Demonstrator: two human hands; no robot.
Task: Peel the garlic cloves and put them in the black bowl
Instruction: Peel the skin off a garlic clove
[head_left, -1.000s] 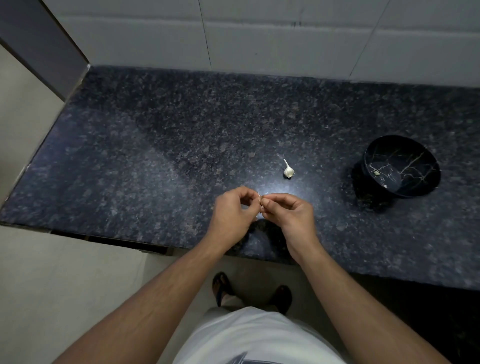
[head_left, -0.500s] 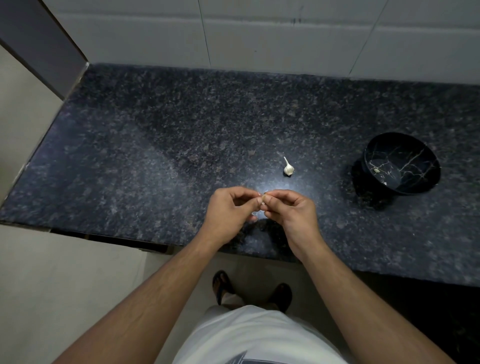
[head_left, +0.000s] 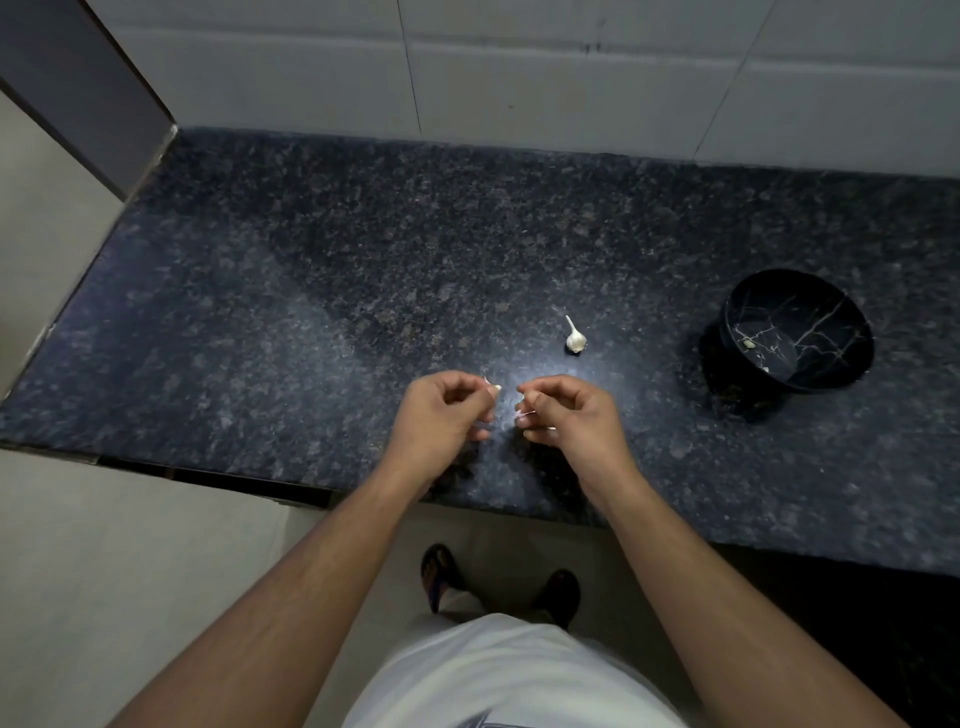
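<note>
On speckled granite (head_left: 322, 291): papery garlic clove (head_left: 575, 339)

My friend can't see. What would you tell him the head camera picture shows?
Two hands, left hand and right hand, each pinch a small bit of garlic above a dark countertop. A garlic bulb lies beyond them, and a black bowl sits at the right.

Dim, bluish overall. Bright glare patch on granite counter (head_left: 311, 322) near centre, fading outward. Black bowl (head_left: 797, 332) throws soft dark shadow to its left. Wide-angle bend curves counter edge and wall tiles (head_left: 545, 78). Fine detail soft; corners darker.
</note>
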